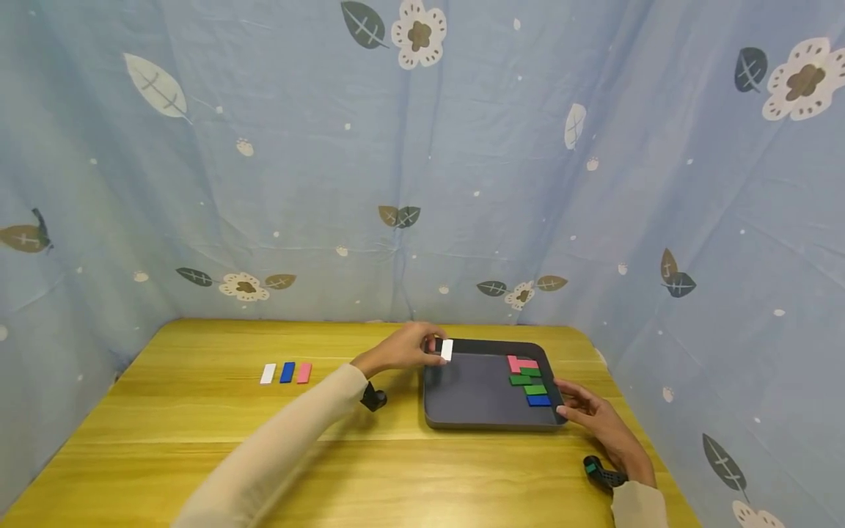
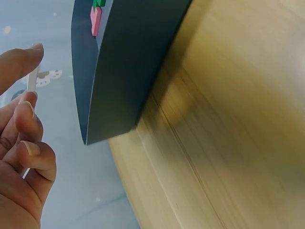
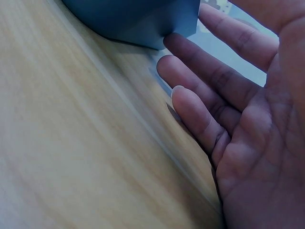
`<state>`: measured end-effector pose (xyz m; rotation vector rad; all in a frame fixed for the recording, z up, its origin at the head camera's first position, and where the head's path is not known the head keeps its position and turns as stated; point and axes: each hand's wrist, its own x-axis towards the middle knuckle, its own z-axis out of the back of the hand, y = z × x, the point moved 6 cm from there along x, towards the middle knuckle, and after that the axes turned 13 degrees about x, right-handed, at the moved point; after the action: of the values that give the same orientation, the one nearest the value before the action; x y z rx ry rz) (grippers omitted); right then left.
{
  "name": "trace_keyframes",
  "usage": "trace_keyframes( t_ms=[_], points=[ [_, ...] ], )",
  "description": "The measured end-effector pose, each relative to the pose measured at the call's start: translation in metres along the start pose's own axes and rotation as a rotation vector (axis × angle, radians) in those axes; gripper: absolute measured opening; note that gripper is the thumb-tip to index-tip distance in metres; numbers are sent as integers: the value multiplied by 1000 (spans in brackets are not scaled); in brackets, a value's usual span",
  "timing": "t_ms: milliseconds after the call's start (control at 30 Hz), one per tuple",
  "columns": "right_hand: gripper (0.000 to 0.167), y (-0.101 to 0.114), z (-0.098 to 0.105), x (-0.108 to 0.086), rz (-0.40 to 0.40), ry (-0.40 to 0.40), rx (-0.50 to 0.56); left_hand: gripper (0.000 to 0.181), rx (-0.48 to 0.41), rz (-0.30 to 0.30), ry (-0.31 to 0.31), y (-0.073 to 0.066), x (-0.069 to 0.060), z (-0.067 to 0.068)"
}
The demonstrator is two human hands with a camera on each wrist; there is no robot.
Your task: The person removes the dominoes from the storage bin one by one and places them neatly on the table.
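Note:
My left hand pinches a small white rectangular block between thumb and fingers, above the left rim of a dark grey tray. In the left wrist view the block shows edge-on, with the other fingers curled below it. At the tray's right side, my right hand touches the rim with its fingertips and thumb. Its fingers are fairly straight in the right wrist view, one tip against the tray's outer wall. Pink, green and blue blocks lie along the tray's right part.
Left of the tray, a white block, a blue block and a pink block stand in a row on the wooden table. A blue patterned curtain hangs behind the table and on both sides.

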<state>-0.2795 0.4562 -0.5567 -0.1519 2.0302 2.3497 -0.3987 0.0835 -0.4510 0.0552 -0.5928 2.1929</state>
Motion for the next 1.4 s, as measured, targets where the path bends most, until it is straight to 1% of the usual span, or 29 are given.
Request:
trace_keyframes(
  t_ms=[133,333,567,667,833,1033,1200,1400],
  points=[
    [63,1,1,-1,15,-4,-17,44,8,10,-5,4,-8,5],
    [64,3,2,-2,31,4,-45,45,0,22,-16,14,-18,9],
    [64,3,2,-2,18,-7,-41,43,1,18,-35,22,-31,13],
    [64,2,2,-3,12,-10,-35,43,4,32,-32,26,-37,14],
    [65,3,1,-3,17,10,-40,42,8,60,-44,35,-48,19],
    [65,4,0,-3,24,20,-40,40,-15,82,-56,44,-63,24],
    [64,4,-1,-2,19,10,-22,39,-16,96,-61,53,-76,26],
    [63,2,0,-1,6,-4,-18,39,-13,122,-62,66,-89,28]
  ],
)
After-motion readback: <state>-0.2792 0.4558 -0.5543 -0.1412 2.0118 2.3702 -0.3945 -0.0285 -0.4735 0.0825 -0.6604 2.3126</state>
